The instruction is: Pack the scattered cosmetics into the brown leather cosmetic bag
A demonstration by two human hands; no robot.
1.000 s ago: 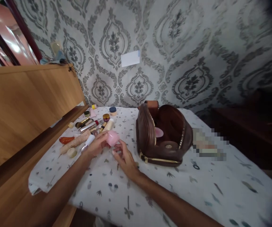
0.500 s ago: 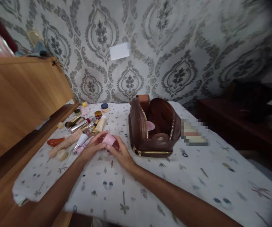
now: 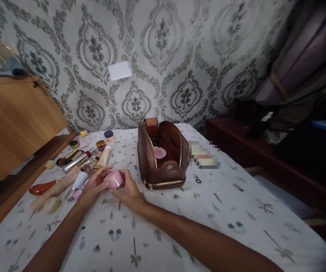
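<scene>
While both hands, left hand [image 3: 93, 187] and right hand [image 3: 129, 192], clasp what looks like a pink jar [image 3: 113, 179], an open brown bag [image 3: 163, 156] stands near.

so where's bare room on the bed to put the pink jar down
Bare printed sheet lies right of the open brown leather pouch and in front of both hands, left hand and right hand, which hold the small pink jar. It is crowded left, among the scattered cosmetics.
</scene>
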